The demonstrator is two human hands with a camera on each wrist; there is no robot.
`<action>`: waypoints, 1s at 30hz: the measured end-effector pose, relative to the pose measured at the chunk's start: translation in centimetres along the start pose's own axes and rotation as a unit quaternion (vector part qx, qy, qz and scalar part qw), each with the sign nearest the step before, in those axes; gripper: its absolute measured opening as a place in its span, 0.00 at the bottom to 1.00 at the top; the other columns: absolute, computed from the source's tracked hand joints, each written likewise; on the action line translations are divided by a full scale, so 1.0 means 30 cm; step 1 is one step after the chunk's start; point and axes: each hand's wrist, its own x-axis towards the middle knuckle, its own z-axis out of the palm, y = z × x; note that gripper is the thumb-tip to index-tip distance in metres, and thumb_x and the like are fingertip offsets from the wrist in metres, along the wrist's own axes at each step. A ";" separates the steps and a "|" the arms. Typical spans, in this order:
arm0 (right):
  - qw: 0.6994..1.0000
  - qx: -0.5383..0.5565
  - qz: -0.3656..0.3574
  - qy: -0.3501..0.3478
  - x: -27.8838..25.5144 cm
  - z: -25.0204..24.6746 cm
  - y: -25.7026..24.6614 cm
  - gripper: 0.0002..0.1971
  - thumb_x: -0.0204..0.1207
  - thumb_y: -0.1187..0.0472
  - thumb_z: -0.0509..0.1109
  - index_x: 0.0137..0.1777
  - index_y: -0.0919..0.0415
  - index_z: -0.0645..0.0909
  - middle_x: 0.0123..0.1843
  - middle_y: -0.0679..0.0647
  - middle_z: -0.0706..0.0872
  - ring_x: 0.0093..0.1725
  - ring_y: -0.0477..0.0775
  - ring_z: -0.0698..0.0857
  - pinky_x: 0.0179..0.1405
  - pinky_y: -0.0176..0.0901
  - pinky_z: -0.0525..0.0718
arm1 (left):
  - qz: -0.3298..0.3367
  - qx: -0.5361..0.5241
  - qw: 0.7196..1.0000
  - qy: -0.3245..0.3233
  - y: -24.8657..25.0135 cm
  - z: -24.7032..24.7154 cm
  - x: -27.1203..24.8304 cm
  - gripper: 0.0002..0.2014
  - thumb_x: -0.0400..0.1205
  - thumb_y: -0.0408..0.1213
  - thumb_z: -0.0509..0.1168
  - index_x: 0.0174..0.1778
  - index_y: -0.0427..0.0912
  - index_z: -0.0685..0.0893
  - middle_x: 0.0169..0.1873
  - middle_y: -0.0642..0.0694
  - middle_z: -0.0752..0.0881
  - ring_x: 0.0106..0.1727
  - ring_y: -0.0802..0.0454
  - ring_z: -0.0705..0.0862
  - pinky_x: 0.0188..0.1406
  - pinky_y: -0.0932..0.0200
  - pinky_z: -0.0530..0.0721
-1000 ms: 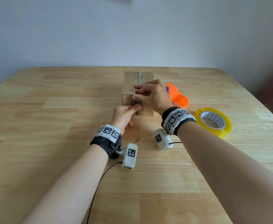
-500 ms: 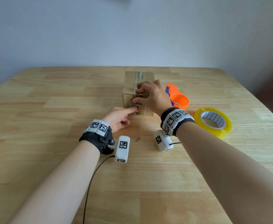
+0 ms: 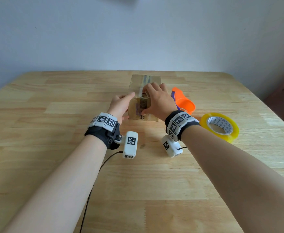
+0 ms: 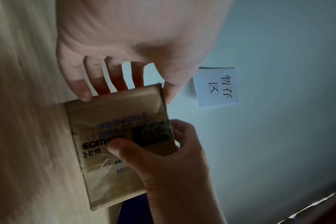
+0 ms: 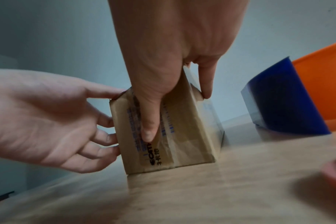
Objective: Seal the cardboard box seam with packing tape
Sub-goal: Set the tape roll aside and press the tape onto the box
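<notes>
A small cardboard box (image 3: 136, 84) stands on the wooden table (image 3: 53, 148), with a clear tape strip (image 3: 144, 79) along its top seam and down the front face. My right hand (image 3: 156, 100) lies over the box's near top edge. Its fingers curl across the top and its thumb (image 5: 148, 130) presses the tape on the front face (image 5: 186, 136). My left hand (image 3: 123, 105) is against the box's left side, fingers (image 4: 82, 91) straight on that side and thumb at the top edge. The printed front face (image 4: 115, 118) shows in the left wrist view.
A yellow-edged roll of packing tape (image 3: 219, 126) lies flat right of my right wrist. An orange and blue tape dispenser (image 3: 183, 101) lies just right of the box. A paper note (image 4: 217, 87) hangs on the wall behind.
My left hand left the front face, where its forefinger was pressing the tape, and moved up to the box's left side. My right hand stayed on top, thumb still on the front.
</notes>
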 end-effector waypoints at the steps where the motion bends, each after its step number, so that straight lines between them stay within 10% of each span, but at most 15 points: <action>1: 1.000 -0.005 -0.004 -0.008 -0.001 -0.002 0.002 0.40 0.55 0.47 0.91 0.65 0.52 0.76 0.66 0.48 0.79 0.66 0.58 0.72 0.38 0.53 0.84 | -0.003 0.007 1.000 0.000 0.001 -0.002 0.000 0.27 0.81 0.61 0.73 0.71 0.50 0.81 0.65 0.45 0.88 0.66 0.45 0.86 0.61 0.39 0.89; 9: 0.992 0.124 -0.005 -0.014 0.013 -0.055 0.063 0.20 0.76 0.43 0.78 0.60 0.56 0.87 0.59 0.51 0.89 0.61 0.56 0.77 0.61 0.52 0.80 | -0.030 0.022 0.999 -0.020 0.020 -0.009 -0.036 0.22 0.83 0.58 0.71 0.69 0.51 0.81 0.59 0.46 0.90 0.64 0.45 0.86 0.61 0.41 0.86; 17: 0.997 0.023 -0.032 -0.065 -0.013 -0.045 0.050 0.40 0.58 0.53 0.91 0.70 0.53 0.75 0.70 0.50 0.78 0.68 0.58 0.71 0.56 0.57 0.85 | -0.042 0.030 0.998 -0.029 0.030 -0.014 -0.045 0.10 0.85 0.56 0.70 0.54 0.55 0.80 0.52 0.51 0.86 0.57 0.50 0.84 0.69 0.39 0.84; 24: 0.999 0.024 0.016 -0.036 0.023 -0.040 0.001 0.28 0.71 0.37 0.79 0.61 0.55 0.78 0.61 0.51 0.79 0.63 0.58 0.72 0.57 0.50 0.78 | -0.056 0.026 0.997 -0.049 0.031 -0.024 -0.055 0.19 0.82 0.59 0.73 0.64 0.55 0.83 0.58 0.49 0.87 0.58 0.49 0.84 0.55 0.44 0.85; 30: 0.997 -0.035 0.052 -0.047 0.039 -0.025 -0.053 0.38 0.59 0.39 0.87 0.61 0.56 0.73 0.61 0.53 0.76 0.65 0.63 0.72 0.43 0.56 0.86 | -0.053 0.032 0.997 -0.048 0.020 -0.033 -0.038 0.23 0.78 0.62 0.75 0.66 0.57 0.84 0.62 0.49 0.88 0.64 0.46 0.86 0.56 0.43 0.87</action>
